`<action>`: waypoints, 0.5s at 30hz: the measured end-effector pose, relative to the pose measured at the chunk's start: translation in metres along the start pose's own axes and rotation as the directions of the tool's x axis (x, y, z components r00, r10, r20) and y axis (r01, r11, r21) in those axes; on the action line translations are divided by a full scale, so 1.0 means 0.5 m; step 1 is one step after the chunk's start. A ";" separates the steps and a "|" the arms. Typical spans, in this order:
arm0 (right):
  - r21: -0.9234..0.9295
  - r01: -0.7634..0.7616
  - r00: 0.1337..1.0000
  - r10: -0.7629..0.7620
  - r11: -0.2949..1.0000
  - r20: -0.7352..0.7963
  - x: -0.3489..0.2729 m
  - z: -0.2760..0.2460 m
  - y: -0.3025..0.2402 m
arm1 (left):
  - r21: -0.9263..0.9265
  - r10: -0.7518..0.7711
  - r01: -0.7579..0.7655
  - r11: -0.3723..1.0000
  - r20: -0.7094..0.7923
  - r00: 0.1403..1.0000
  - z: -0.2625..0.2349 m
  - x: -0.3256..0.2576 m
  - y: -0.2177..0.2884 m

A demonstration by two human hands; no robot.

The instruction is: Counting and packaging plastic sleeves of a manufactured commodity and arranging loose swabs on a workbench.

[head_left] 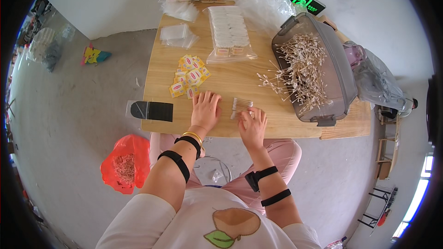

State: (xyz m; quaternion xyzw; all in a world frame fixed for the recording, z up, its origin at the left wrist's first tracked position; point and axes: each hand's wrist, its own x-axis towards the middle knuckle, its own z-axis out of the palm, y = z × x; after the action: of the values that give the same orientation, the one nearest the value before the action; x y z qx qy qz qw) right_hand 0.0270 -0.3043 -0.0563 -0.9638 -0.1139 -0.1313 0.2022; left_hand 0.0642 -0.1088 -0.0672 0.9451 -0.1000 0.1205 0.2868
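Left hand [205,109] lies flat on the table [230,83], fingers spread wide, holding nothing. Right hand [253,125], fingers curled narrow, touches the swab bundle [240,106] at its 11 o'clock.

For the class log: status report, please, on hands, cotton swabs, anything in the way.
Left hand flat on table, open. Right hand touching small swab bundle. Yellow labels beside left hand; nothing blocking.

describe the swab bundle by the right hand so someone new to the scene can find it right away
Start at the wooden table and go to its near edge, where both hands rest. Just above the right hand, right of the left hand, lies the swab bundle. Unlike the loose swabs tangled in the grey bin, these lie side by side in one neat flat row.
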 end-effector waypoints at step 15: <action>0.032 -0.010 1.000 0.010 0.999 0.001 0.023 -0.008 0.011 | -0.003 -0.001 0.001 1.000 -0.009 1.000 0.006 0.000 -0.004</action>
State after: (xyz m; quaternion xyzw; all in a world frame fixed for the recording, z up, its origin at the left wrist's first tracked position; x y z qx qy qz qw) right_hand 0.0385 -0.3090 -0.0512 -0.9610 -0.1114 -0.1283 0.2180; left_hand 0.0650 -0.1086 -0.0708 0.9441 -0.0986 0.1243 0.2890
